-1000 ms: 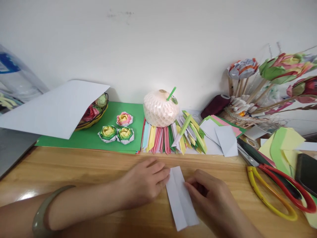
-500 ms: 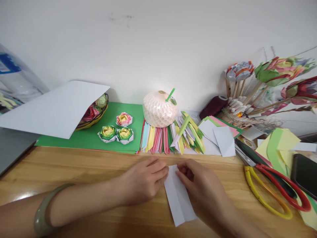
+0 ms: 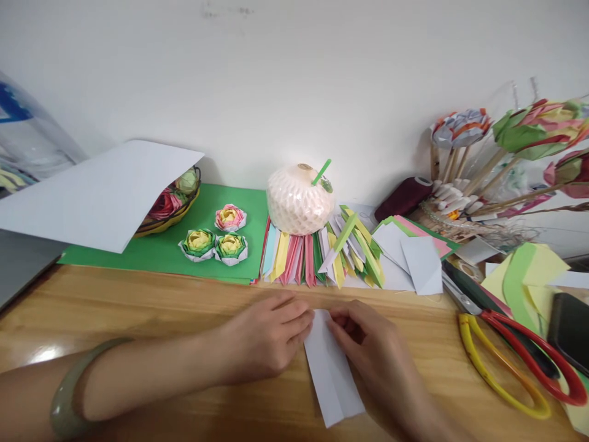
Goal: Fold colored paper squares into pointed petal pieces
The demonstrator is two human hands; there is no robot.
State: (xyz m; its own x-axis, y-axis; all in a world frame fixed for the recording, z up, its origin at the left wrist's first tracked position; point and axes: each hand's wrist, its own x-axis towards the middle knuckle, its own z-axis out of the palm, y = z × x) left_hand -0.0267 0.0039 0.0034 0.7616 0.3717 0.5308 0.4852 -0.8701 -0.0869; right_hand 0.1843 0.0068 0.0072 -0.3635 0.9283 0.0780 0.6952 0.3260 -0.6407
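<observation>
A narrow white paper [image 3: 330, 374] with a lengthwise crease lies on the wooden table between my hands. My left hand [image 3: 271, 334] is closed, its fingertips at the paper's upper left corner. At the upper right corner, my right hand [image 3: 368, 337] pinches the paper's edge between thumb and curled fingers. Behind the hands, a row of folded coloured paper strips [image 3: 304, 261] sits under a net-wrapped round object [image 3: 300, 199] with a green stick.
Three paper flowers [image 3: 230, 247] rest on green sheets [image 3: 151, 258] at the left, near a basket [image 3: 177, 215] partly under a large white sheet [image 3: 105, 190]. Scissors [image 3: 506, 356], a dark phone [image 3: 570, 328], a thread spool [image 3: 404, 199] and paper flowers on sticks [image 3: 462, 129] are at the right.
The camera view has shifted slightly, moving the scissors and flowers on sticks to the right in the picture. Both hands keep nearly the same places at the paper's top.
</observation>
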